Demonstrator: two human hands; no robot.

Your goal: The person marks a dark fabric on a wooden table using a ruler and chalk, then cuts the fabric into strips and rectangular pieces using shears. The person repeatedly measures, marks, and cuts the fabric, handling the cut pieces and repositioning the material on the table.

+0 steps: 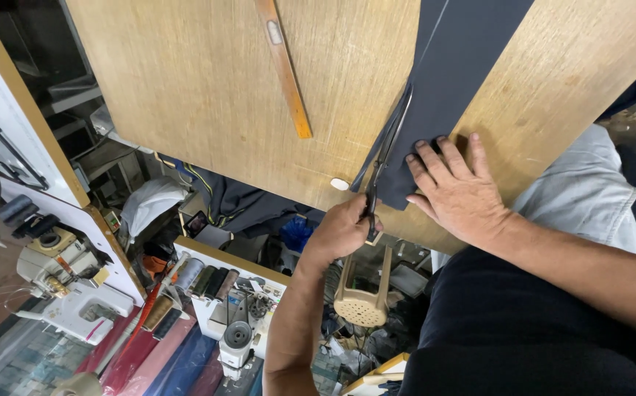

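Note:
My left hand [340, 231] grips the handles of long dark scissors [385, 158], whose blades point up along the left edge of a dark grey fabric strip [457, 59]. The strip lies on a wooden table top [186, 88] and runs off its far edge. My right hand [456, 192] lies flat, fingers spread, on the near end of the strip, just right of the blades. A small white piece of chalk [340, 184] rests on the table by the scissors.
A long wooden ruler [283, 66] lies on the table left of the fabric. Below the table edge are a beige plastic stool [363, 293], sewing machines [76, 293], thread spools [204, 280], cloth rolls [164, 359] and piled dark cloth [241, 202].

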